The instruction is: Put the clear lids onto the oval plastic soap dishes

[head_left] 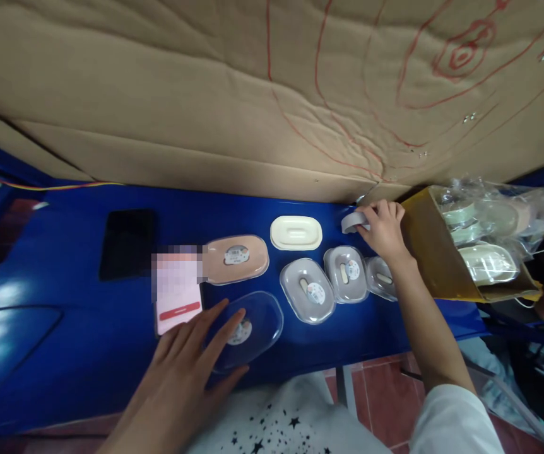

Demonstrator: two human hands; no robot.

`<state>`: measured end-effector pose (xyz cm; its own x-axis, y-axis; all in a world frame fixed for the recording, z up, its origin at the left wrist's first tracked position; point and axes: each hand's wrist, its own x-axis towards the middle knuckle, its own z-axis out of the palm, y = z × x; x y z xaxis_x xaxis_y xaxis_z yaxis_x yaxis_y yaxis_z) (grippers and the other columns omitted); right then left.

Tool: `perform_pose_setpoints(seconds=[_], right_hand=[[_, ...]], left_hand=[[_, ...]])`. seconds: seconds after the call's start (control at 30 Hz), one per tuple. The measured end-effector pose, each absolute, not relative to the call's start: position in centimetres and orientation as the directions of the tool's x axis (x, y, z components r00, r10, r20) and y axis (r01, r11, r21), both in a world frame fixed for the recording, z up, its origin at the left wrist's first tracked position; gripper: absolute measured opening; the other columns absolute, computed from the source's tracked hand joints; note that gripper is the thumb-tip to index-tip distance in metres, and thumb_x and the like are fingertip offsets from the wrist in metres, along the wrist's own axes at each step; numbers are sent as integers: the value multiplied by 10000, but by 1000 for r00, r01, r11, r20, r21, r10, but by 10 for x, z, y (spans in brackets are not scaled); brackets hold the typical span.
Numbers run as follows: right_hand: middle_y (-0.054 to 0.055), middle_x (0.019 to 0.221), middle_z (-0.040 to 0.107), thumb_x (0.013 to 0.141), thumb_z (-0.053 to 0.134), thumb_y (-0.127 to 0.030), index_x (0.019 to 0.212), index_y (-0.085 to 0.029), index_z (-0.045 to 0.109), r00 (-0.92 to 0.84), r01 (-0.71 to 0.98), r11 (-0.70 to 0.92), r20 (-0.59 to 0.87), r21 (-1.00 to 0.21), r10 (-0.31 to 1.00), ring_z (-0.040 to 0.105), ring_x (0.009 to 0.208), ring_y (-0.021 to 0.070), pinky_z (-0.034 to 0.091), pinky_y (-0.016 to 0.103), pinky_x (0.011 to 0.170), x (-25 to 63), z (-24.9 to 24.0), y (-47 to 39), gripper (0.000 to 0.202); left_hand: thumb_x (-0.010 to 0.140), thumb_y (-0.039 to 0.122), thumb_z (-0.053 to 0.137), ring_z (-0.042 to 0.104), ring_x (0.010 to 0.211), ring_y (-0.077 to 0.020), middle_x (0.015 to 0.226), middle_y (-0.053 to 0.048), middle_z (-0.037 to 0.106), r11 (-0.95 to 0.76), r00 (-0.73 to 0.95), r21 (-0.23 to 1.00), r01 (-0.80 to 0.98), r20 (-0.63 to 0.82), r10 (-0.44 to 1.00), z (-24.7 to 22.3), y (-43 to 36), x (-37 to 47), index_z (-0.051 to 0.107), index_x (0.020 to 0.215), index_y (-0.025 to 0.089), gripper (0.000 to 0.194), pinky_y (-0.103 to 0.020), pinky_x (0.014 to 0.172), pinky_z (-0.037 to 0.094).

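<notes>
White sleeve (452, 419); white top (291, 422) printed with black stars.

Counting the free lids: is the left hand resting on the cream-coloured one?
No, the left hand lies on the clear lid, while the cream lid sits untouched farther back.

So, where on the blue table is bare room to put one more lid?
Bare: blue table left of the black phone and pink card. Crowded: the clear lids between left hand and right hand.
</notes>
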<state>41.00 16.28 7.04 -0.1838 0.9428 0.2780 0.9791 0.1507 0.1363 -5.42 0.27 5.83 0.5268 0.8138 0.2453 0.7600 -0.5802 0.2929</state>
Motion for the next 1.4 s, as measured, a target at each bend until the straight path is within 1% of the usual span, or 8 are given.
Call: perform_pose_setpoints(seconds=[0.1, 0.37, 0.5, 0.67, 0.8, 0.93, 1.07, 1.4], right_hand=[[159, 1219, 657, 899, 624, -186, 1170, -206, 696, -179, 982, 154, 266, 111, 947, 578, 1163, 383, 445, 545, 1056, 397, 75, 160, 281], [145, 1205, 743, 982, 549, -126, 1286, -179, 622, -425, 903, 418, 69, 96, 902, 667, 1091, 325, 488, 402, 915, 278, 80, 171, 317], [171, 1296, 738, 1043, 640, -255, 1342, -154, 614, -511, 857, 508, 24, 84, 859, 689, 1123, 335, 509, 415, 909, 243, 76, 178, 316], [199, 1424, 698, 1006, 763, -538, 1543, -155, 522, -589, 808, 589, 18, -21, 808, 658, 1279, 380, 503, 497, 1070, 249, 71, 179, 702], [208, 1495, 664, 999, 790, -464, 1653, -169, 432, -607, 795, 604, -46, -65, 794, 635, 1350, 388, 509, 541, 1115, 257, 66, 180, 802], [179, 1524, 662, 1046, 722, -371, 1618, -210, 511, -590, 807, 586, -49, -78, 806, 635, 1378, 370, 505, 553, 1152, 264, 63, 179, 631], [212, 1462, 698, 1063, 702, -442, 1523, -153, 615, -591, 807, 590, -38, -38, 806, 660, 1329, 384, 495, 555, 1146, 271, 65, 176, 550], [185, 1526, 634, 1094, 635, -327, 1686, -203, 440, -663, 743, 668, -105, 26, 741, 605, 1366, 364, 479, 544, 1171, 286, 62, 169, 636]], left_hand=[[1073, 508, 559, 695, 1264, -370, 1540, -130, 647, -568, 541, 321, 758, 177, 822, 41, -12, -49, 464, 1648, 316, 613, -546, 999, 571], [1062, 402, 589, 636, 1333, -378, 1600, -144, 583, -557, 541, 323, 765, 147, 828, 20, -13, -32, 477, 1634, 298, 593, -549, 1027, 546], [1055, 359, 604, 622, 1349, -367, 1602, -140, 575, -543, 533, 334, 771, 129, 836, 20, -15, -32, 479, 1627, 307, 588, -543, 1030, 556], [1056, 372, 611, 604, 1375, -371, 1621, -129, 557, -512, 512, 389, 766, 114, 852, 16, -16, -32, 486, 1630, 331, 590, -554, 1049, 554], [1054, 369, 615, 596, 1381, -375, 1628, -132, 550, -511, 514, 390, 766, 106, 851, 14, -14, -31, 473, 1641, 331, 606, -566, 1048, 560], [1054, 363, 617, 598, 1379, -374, 1630, -129, 548, -520, 519, 393, 758, 120, 847, 13, -13, -32, 464, 1646, 335, 612, -570, 1049, 563], [1048, 369, 631, 595, 1382, -380, 1625, -128, 553, -516, 514, 402, 757, 122, 849, 13, -11, -31, 459, 1648, 339, 625, -567, 1049, 564], [1026, 352, 668, 598, 1378, -386, 1621, -137, 547, -518, 520, 394, 759, 111, 847, 17, -5, -28, 454, 1645, 325, 655, -580, 1052, 575]])
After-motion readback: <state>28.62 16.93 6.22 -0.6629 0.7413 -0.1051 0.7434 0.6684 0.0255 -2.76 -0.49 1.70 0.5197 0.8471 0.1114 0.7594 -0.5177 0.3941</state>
